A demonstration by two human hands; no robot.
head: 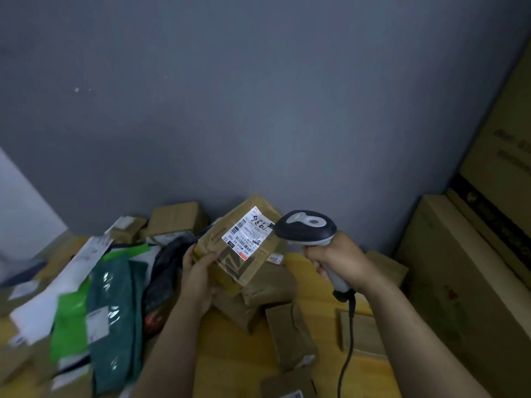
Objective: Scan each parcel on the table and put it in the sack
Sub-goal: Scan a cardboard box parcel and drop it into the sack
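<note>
Mid-scan: grips cardboard parcel [253,262] in left hand [198,278], clasps barcode scanner [307,225] in right hand [339,259] at its shipping label [248,232]; sacking probably next.

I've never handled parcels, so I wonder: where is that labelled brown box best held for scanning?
By its plain lower-left edge, coming from the left and below, as the left hand does. The box is tilted, its white label facing up toward the scanner in the right hand, so a hold there leaves it uncovered.
</note>
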